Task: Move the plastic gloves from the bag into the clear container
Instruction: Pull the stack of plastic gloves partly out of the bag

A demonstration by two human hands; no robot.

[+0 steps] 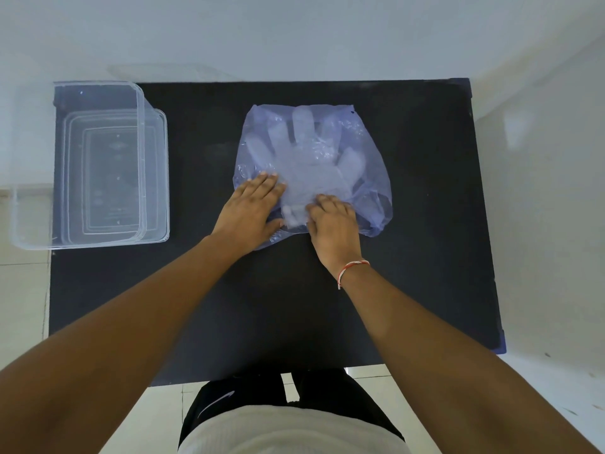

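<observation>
A thin bluish plastic bag [366, 172] lies flat in the middle of the black table [425, 273]. Inside it I see a stack of clear plastic gloves [304, 158], fingers spread and pointing away from me. My left hand [248, 211] rests flat on the bag's near left edge, fingers together. My right hand [334, 224] sits at the bag's near opening with its fingertips curled onto the cuff end of the gloves. The clear container [19, 224] stands open at the table's far left and holds nothing.
The container overhangs the table's left edge. A clear lid [163, 72] lies behind it against the pale wall. Bare black tabletop stretches to the right of the bag and toward me. My legs stand at the near edge on a tiled floor.
</observation>
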